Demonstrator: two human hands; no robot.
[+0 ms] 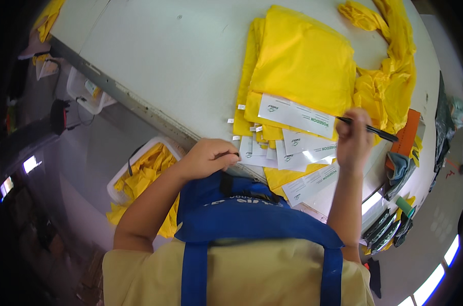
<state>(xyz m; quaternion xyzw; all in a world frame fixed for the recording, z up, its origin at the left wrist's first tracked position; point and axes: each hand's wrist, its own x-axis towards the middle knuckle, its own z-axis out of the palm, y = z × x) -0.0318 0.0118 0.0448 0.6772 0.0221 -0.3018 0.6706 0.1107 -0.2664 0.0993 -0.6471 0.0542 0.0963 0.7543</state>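
**Blue apron up close – pen in right hand, yellow stack just ahead**

Nearest the camera: beige shirt under a blue apron, straps over both shoulders. Table in front, pale top, worn edge.

Right hand grips a black pen. Pen slants, one end at the right end of the top label – can't tell if it touches. Left hand: fingers curled closed, small dark bit at the tips; can't tell whether it's pinched. That hand is by the table edge, just left of the lower labels.

Yellow stack: folded cloth, on the table ahead of both hands, right hand at its near right corner. Top label lies across its near edge; lower labels fan out toward the apron, overlapping. Small white tags show along the stack's left side. Loose cloth runs down the stack's right side, crumpled.

Containers: white bin left of the left forearm, below table height, heaped with yellow cloth; more yellow hangs outside it. Second bin, also white, farther up along the table's left edge – something small, yellow and pale, inside; too small to identify. Dark packs sit off to the right.
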